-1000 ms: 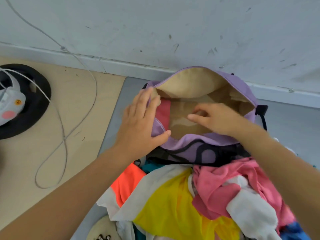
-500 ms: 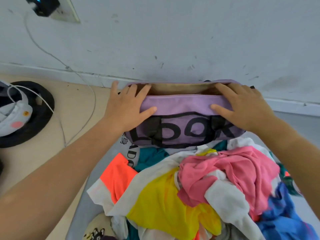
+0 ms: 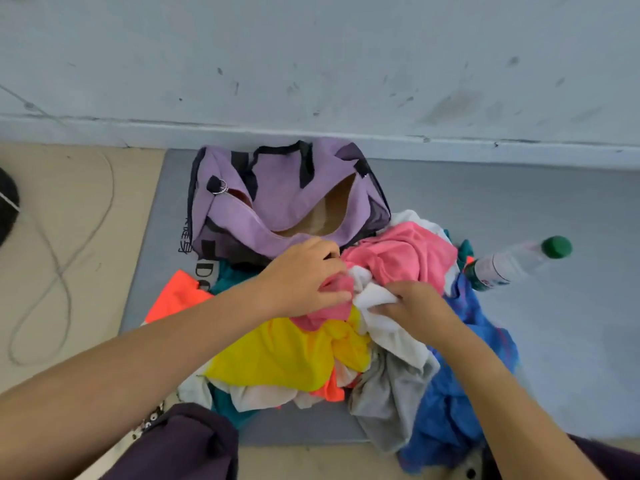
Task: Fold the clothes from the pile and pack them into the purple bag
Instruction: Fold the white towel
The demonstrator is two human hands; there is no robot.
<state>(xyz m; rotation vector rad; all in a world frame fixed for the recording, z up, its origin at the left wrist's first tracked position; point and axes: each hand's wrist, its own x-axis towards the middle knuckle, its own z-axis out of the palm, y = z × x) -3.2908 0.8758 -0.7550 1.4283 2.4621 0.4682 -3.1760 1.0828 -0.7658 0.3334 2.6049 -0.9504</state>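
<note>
Left hand (image 3: 304,275) pinches pink shirt (image 3: 398,251) | right hand (image 3: 412,306) grips white cloth (image 3: 391,327) | purple bag (image 3: 277,202) lies open just beyond, toward mat's (image 3: 519,202) far edge.

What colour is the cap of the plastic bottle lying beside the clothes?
Green. The cap of the bottle shows clearly in the head view.

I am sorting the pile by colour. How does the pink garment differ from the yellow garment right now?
The pink garment lies bunched on top of the pile beside the purple bag; the yellow garment lies spread lower, nearer the person. The left hand grips a pink fold, while no hand holds the yellow one. Both are unfolded and outside the bag.
</note>
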